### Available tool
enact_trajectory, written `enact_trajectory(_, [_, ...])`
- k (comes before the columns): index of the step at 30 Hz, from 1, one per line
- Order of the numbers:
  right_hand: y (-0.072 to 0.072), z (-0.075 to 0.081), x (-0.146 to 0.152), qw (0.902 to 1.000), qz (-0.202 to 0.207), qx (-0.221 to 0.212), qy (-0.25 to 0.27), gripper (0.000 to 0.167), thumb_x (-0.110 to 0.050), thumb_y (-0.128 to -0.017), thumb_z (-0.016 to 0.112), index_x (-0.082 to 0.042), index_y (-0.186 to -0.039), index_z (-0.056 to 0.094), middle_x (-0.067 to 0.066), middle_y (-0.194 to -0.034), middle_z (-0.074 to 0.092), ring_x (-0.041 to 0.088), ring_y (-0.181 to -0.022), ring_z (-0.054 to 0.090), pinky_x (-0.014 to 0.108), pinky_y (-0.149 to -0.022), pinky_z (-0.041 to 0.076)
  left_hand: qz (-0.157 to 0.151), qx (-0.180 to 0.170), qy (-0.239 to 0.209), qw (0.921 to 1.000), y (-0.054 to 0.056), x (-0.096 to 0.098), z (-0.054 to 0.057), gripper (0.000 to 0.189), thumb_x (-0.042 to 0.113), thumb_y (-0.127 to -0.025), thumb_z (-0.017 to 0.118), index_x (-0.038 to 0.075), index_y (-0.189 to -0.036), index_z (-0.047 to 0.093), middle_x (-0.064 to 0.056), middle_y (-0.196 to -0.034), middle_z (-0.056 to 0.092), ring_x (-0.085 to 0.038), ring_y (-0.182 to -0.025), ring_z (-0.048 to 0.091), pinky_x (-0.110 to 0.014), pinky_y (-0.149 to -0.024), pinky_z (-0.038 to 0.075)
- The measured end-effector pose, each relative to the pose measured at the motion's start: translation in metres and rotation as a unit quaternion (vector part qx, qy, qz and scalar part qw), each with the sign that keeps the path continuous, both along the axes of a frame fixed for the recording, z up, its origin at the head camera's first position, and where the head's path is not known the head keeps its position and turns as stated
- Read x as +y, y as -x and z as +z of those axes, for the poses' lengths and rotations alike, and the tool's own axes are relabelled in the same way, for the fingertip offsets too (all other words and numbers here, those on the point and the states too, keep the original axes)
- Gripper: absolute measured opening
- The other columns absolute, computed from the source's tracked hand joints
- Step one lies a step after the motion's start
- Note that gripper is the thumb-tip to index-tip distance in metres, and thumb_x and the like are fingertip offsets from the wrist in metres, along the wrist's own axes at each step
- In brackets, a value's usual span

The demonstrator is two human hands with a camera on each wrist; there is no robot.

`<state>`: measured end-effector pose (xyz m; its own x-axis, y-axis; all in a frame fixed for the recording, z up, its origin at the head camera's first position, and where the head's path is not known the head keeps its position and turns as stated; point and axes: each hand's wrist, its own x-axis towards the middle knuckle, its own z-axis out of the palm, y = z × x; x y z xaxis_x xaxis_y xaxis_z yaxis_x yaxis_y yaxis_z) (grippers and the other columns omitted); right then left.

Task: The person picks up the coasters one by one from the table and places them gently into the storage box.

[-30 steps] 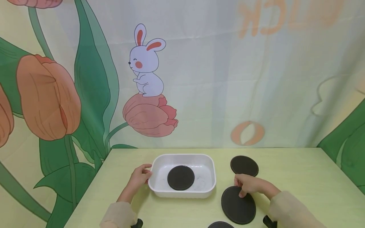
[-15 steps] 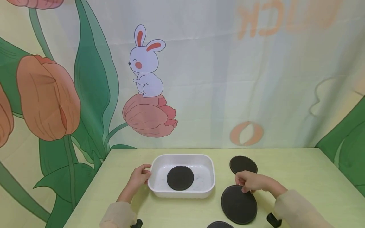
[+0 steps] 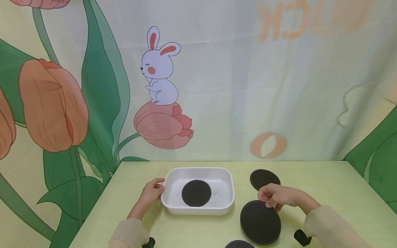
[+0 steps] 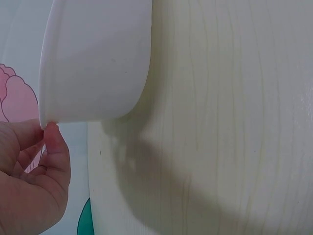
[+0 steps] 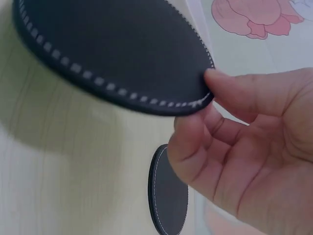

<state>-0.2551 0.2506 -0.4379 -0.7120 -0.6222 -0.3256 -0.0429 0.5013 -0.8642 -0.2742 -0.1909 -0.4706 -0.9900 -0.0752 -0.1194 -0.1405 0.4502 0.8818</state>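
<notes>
From where I stand, the white tray (image 3: 197, 211) sits close to the far edge of the tabletop (image 3: 325, 196), nearer its far left corner than its far right one. The person's left hand (image 3: 152, 190) pinches the tray's left end between thumb and fingers. One round black coaster (image 3: 196, 193) lies flat inside the tray, about the middle of its floor.

The right hand (image 3: 280, 195) has a second coaster (image 3: 260, 223) by the rim, thumb on top and fingers beneath. That one is tilted and raised off the tabletop, with pale stitching round its border. Just beyond, a third coaster (image 3: 263, 178) lies near the far edge, to the right of the tray. A fourth coaster (image 3: 239, 244) shows only in part, farther from that edge.

Behind the far edge hangs a curtain (image 3: 217, 103) printed with a white rabbit (image 3: 159, 69) on a pink tulip (image 3: 164, 125).
</notes>
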Motion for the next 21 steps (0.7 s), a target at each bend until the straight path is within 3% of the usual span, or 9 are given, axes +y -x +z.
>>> enact_trajectory(11, [0.008, -0.005, -0.008, 0.9912, -0.019, -0.058, 0.118, 0.017, 0.001, -0.079, 0.055, 0.002, -0.094, 0.050, -0.002, -0.076, 0.050, 0.009, -0.061, 0.048, 0.022, -0.051, 0.044, 0.001, 0.001, 0.001, 1.0000, -0.001, 0.000, 0.001, 0.033, 0.003, -0.086, 0.052, 0.000, -0.119, 0.049, -0.014, -0.092, 0.054, -0.018, -0.073, 0.055, -0.025, -0.058, 0.049])
enact_trajectory(21, [0.013, -0.003, -0.037, 0.9773, -0.079, -0.077, 0.181, 0.016, -0.003, -0.081, 0.057, -0.003, -0.095, 0.049, -0.001, -0.078, 0.053, 0.010, -0.066, 0.052, 0.026, -0.057, 0.047, 0.002, -0.001, -0.005, 1.0000, 0.000, -0.001, 0.001, 0.034, 0.003, -0.086, 0.052, 0.001, -0.120, 0.049, -0.014, -0.092, 0.053, -0.018, -0.075, 0.054, -0.025, -0.059, 0.050])
